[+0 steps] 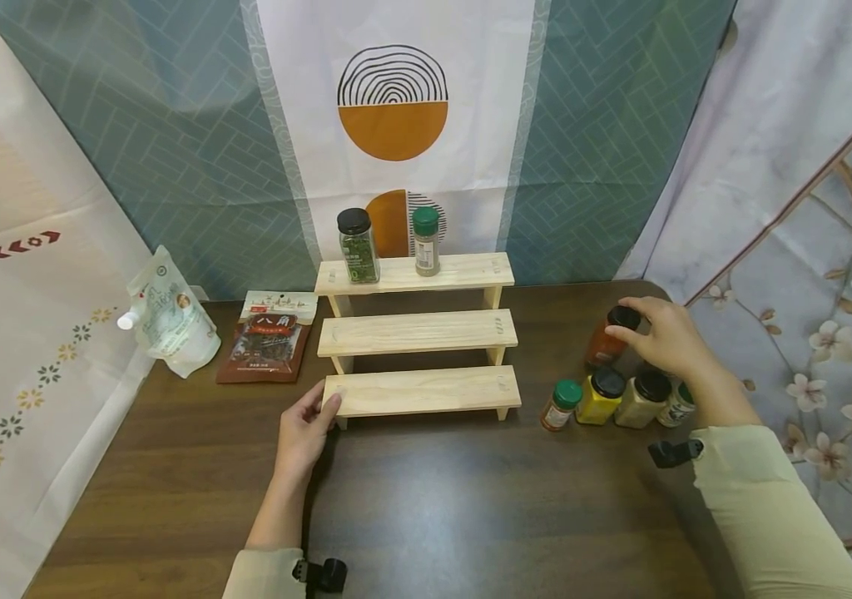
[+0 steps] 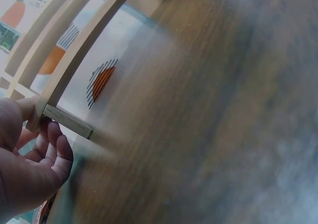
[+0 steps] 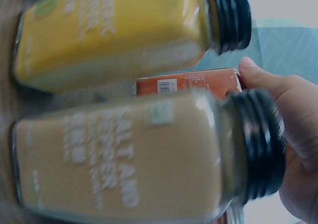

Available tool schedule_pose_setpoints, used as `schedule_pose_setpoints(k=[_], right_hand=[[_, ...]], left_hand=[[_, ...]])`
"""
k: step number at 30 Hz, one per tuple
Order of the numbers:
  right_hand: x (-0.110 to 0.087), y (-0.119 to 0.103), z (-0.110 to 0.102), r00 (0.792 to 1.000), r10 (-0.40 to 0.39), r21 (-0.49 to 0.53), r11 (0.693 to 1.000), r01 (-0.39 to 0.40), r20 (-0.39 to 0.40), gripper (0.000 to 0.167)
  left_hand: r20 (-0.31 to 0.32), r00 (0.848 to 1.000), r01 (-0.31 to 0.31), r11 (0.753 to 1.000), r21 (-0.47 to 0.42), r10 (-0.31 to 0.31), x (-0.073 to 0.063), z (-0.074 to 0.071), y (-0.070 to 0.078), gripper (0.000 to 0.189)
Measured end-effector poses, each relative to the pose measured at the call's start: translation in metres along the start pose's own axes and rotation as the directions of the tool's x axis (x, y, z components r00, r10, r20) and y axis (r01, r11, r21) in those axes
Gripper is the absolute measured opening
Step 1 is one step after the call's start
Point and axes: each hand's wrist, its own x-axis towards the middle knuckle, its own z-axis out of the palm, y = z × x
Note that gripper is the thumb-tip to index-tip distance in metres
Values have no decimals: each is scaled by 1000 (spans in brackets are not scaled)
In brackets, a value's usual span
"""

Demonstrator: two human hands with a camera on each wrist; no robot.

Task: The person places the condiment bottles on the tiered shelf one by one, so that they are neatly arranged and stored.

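My left hand (image 1: pixel 303 431) grips the left end of the bottom step of a three-tier wooden rack (image 1: pixel 426 393). In the left wrist view the thumb lies on the board (image 2: pixel 74 60) and the fingers curl beneath it. Over on the right, my right hand (image 1: pixel 667 334) holds a red spice jar (image 1: pixel 601 348) by its black lid. That jar is behind a yellow turmeric jar (image 1: pixel 598 401) and a beige salt and pepper jar (image 1: pixel 640 403); in the right wrist view these two hide much of it.
A jar of green herbs (image 1: pixel 360 254) and a green-capped bottle (image 1: pixel 426 249) stand on the top step. Left of the rack are a star anise packet (image 1: pixel 267 341) and a spouted pouch (image 1: pixel 175 320). A small green-capped jar (image 1: pixel 558 408) and another jar (image 1: pixel 676 408) flank the front jars.
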Motion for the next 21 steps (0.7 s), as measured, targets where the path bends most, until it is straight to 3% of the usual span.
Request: schedule_pose_setpoints(k=[8, 21], right_hand=[[15, -13, -5, 994, -47, 34, 998, 50, -99, 50], [43, -41, -20, 996, -45, 59, 997, 50, -81, 51]], left_hand=[[6, 1000, -3, 1000, 2, 3, 0, 0, 0, 49], [-3, 1000, 2, 1000, 19, -2, -1, 0, 1, 49]])
